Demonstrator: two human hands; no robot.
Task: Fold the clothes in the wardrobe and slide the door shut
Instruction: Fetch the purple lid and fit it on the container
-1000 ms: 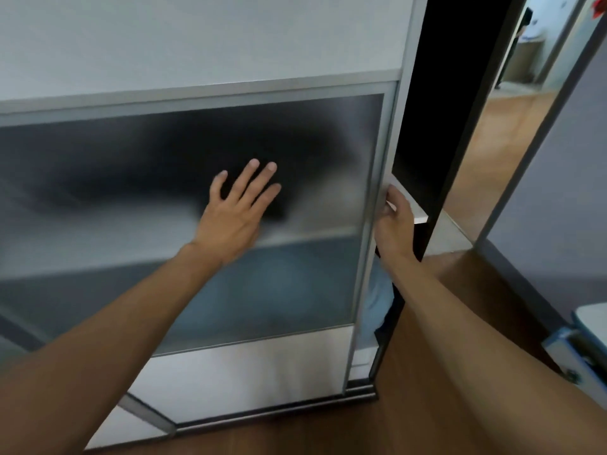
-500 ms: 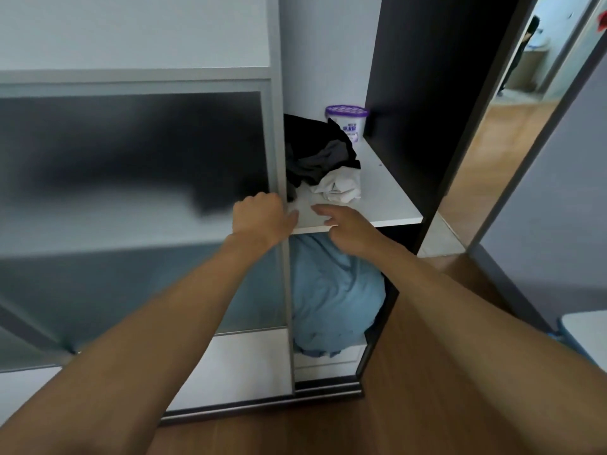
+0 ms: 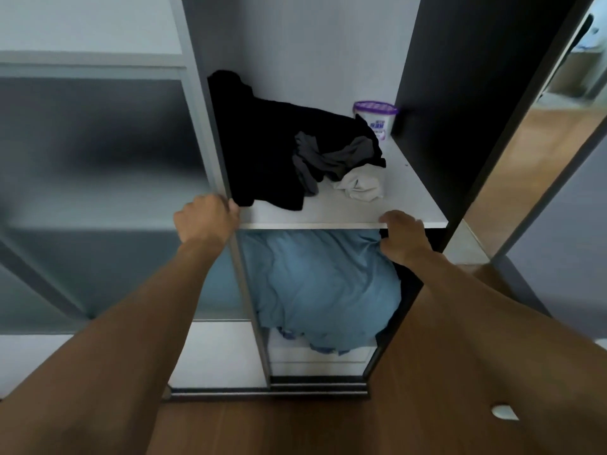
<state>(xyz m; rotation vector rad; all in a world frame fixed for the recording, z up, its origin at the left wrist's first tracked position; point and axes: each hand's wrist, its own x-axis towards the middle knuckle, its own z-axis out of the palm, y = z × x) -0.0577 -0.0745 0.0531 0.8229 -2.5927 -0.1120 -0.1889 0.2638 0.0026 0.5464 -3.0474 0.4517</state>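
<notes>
The frosted sliding door (image 3: 98, 178) stands pushed to the left, leaving the right bay of the wardrobe open. My left hand (image 3: 205, 220) grips the door's metal edge at shelf height. On the white shelf (image 3: 328, 216) lies a crumpled heap: a black garment (image 3: 262, 142), a grey one (image 3: 328, 159) and a small white one (image 3: 359, 185). My right hand (image 3: 402, 236) rests on the shelf's front edge at the right, fingers bent over the lip. Under the shelf a light blue cloth (image 3: 322, 284) bulges out.
A white tub with a purple lid (image 3: 374, 118) stands at the back right of the shelf. The wardrobe's dark side panel (image 3: 460, 110) bounds the bay on the right. Wooden floor (image 3: 262, 428) lies below, and a doorway (image 3: 542, 142) opens at the right.
The door has slid well to the left, uncovering the shelf and the clothes. My left hand went from flat on the glass to gripping the door edge; my right hand moved onto the shelf edge.
</notes>
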